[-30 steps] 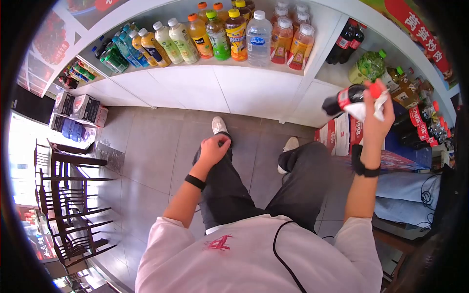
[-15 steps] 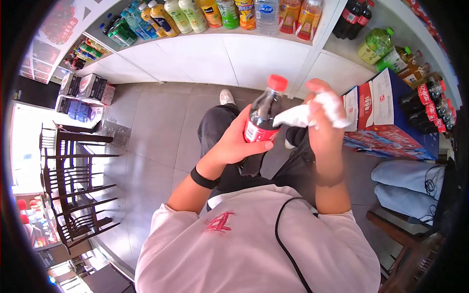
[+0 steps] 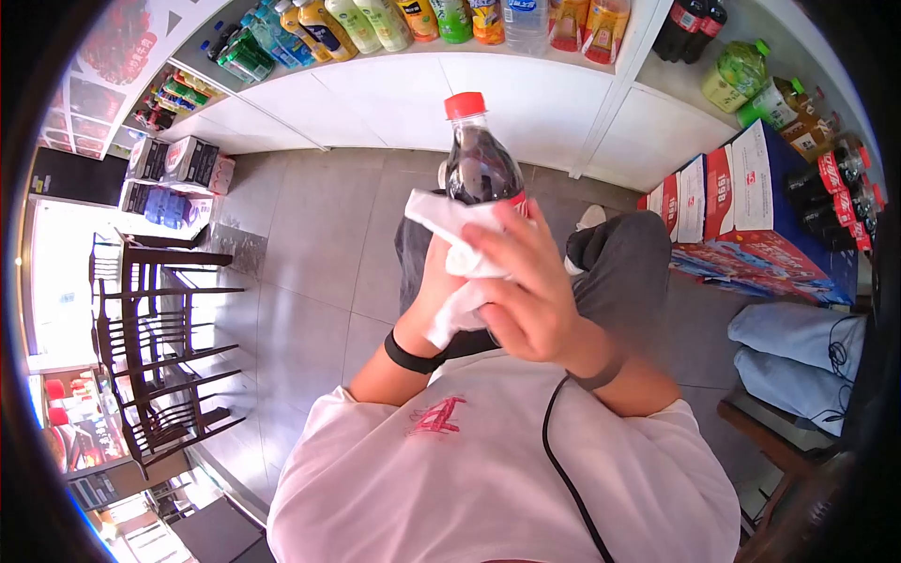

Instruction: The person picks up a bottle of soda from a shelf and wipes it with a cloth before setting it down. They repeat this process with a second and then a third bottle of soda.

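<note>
A cola bottle (image 3: 482, 167) with a red cap stands nearly upright in front of my chest, filled with dark liquid. My left hand (image 3: 437, 293) is wrapped round its lower part, mostly behind a white tissue (image 3: 441, 218). With my right hand (image 3: 535, 291) I grip that tissue and press it against the bottle's side, over the red label. The tissue is crumpled, and parts of it stick out to the left and below my fingers. The bottle's base is hidden by my hands.
Shelves ahead hold a row of drink bottles (image 3: 380, 23). Stacked cartons (image 3: 741, 202) stand at the right, with more cola bottles (image 3: 835, 202) beside them. Folded blue cloth (image 3: 793, 342) lies lower right. Dark wooden chairs (image 3: 155, 342) stand at the left on grey tiles (image 3: 305, 253).
My right hand has come left and down with the tissue, from beside the bottle onto its side. The bottle has moved left and slightly up.
</note>
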Motion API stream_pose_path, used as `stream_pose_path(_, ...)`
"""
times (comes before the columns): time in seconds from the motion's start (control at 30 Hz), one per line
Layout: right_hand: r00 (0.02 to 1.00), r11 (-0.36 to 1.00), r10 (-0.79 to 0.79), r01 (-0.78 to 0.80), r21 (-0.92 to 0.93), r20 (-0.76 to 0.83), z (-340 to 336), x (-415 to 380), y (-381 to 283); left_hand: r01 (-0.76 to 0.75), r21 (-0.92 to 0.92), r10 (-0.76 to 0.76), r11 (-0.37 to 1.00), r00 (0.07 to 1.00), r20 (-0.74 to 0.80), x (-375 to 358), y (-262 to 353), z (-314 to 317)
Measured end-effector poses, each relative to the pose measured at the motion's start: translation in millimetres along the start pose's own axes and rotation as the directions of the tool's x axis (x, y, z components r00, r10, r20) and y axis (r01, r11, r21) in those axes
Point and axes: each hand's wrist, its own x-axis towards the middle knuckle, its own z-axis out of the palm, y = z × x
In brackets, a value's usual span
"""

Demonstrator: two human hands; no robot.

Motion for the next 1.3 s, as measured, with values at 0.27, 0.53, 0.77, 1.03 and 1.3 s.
stream_pose_path(0.27,0.936,0.971,0.239,-0.23,0.066,-0.258,-13.3,24.3,14.5,-0.075,0.181,0.076,0.981,0.997,0.0,2.3,0.1,27.3)
stream_pose_path(0.53,0.956,0.973,0.093,-0.147,-0.179,-0.28,-22.6,16.3,9.0,-0.146,0.333,0.162,0.932,0.987,-0.021,-2.0,3.5,25.3)
stream_pose_path(0.77,0.958,0.954,0.044,-0.125,-0.273,-0.285,-26.5,33.7,14.0,-0.316,0.45,0.35,0.836,0.937,0.009,2.1,-6.1,26.1)
stream_pose_path(1.03,0.972,0.959,0.073,-0.13,-0.25,-0.225,-7.5,11.3,4.4,-0.261,0.531,0.311,0.806,0.95,-0.005,-5.4,-13.6,4.5)
stream_pose_path(1.3,0.974,0.95,0.037,-0.104,-0.295,-0.224,-23.5,28.6,6.1,-0.298,0.498,0.336,0.814,0.942,0.013,-5.5,-8.6,20.1)
